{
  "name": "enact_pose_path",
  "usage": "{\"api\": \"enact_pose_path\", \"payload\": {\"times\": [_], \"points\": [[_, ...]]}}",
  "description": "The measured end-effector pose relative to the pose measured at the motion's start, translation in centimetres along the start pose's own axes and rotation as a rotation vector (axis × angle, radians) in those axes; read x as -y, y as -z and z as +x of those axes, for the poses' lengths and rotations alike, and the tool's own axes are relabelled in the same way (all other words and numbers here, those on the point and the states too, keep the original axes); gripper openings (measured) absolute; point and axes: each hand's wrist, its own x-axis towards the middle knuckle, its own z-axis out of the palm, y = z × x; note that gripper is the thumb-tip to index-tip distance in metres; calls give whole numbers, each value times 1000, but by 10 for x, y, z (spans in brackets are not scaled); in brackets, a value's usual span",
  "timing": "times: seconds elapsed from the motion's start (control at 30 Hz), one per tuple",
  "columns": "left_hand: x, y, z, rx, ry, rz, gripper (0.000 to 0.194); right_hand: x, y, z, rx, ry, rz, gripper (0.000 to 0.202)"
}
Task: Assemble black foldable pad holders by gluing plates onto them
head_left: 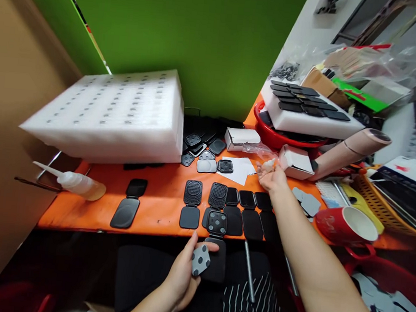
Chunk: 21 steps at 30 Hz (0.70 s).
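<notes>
My left hand [183,270] is closed at the table's front edge. It holds a small grey square plate [200,260] with several dark round dots, together with an opened black hinged case [215,261]. The case's upper half carries grey dots. Stretched forward, my right hand [272,179] has its fingers curled at a small whitish lump, too unclear to name. Beside that hand are a clear plastic bag [261,151] and an open white box [296,162]. More opened black cases [190,217] lie in a row between my hands.
A white foam block [122,139] stands at the back left, behind a squeeze bottle [81,186]. Black cases are heaped near a small white box [242,138]. At right are a red basin [268,135], pink tumbler [350,151], red mug [333,224] and orange basket [382,205].
</notes>
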Motion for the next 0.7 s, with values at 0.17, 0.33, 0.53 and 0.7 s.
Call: {"api": "enact_pose_path", "payload": {"times": [0.17, 0.33, 0.53, 0.7], "points": [[5, 3, 6, -28, 22, 29, 52, -30, 4, -52, 100, 35, -67, 5], [8, 5, 11, -18, 17, 14, 50, -83, 20, -108, 188, 111, -220, 29], [9, 5, 12, -7, 15, 20, 50, -117, 24, -121, 155, 371, -441, 27], [10, 3, 11, -26, 5, 11, 49, -122, 24, -124, 180, 449, -586, 29]]}}
